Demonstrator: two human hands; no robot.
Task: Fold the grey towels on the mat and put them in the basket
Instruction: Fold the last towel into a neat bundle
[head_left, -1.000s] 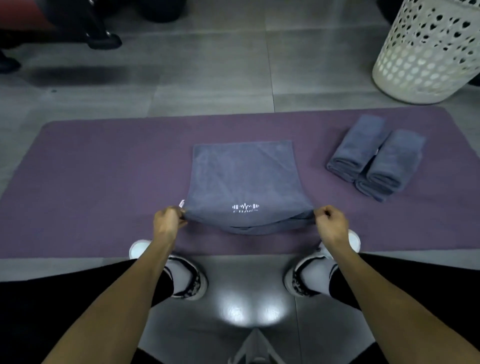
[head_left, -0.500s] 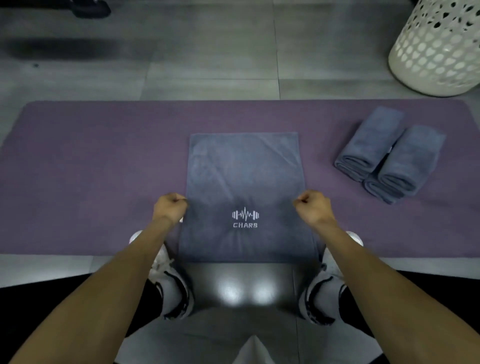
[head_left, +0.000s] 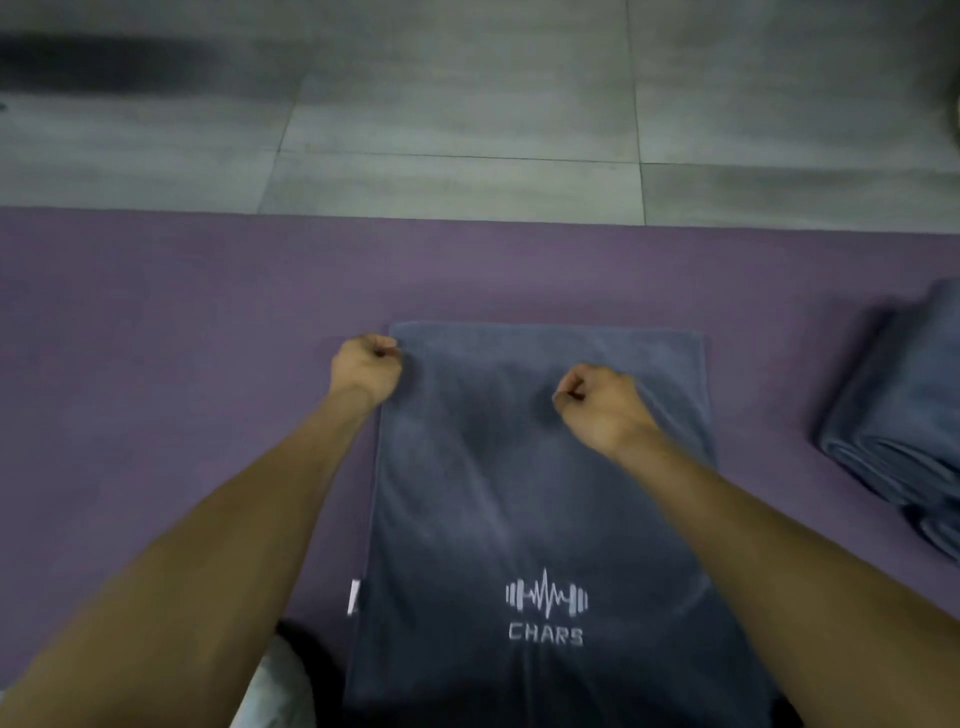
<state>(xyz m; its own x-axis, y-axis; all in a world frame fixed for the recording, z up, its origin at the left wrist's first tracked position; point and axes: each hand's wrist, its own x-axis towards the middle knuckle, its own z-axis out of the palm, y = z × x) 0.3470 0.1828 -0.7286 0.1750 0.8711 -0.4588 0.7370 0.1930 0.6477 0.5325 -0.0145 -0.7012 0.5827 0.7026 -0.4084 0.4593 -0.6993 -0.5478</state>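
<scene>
A grey towel with a white "CHARS" barbell logo lies flat and lengthwise on the purple mat, its near end running out of the bottom of the view. My left hand is closed, its fingertips pinched at the towel's far left corner. My right hand is a closed fist just over the towel's far half, right of its middle and away from the right edge. Folded grey towels sit on the mat at the right edge. The basket is out of view.
Grey floor tiles lie beyond the mat's far edge. A white shoe shows at the bottom beside the towel's near left side. A small white tag sticks out from the towel's left edge.
Both hands have slid from the towel's near end to its far end. The towel went from lifted at the near edge to lying flat. The view has moved closer and lower.
</scene>
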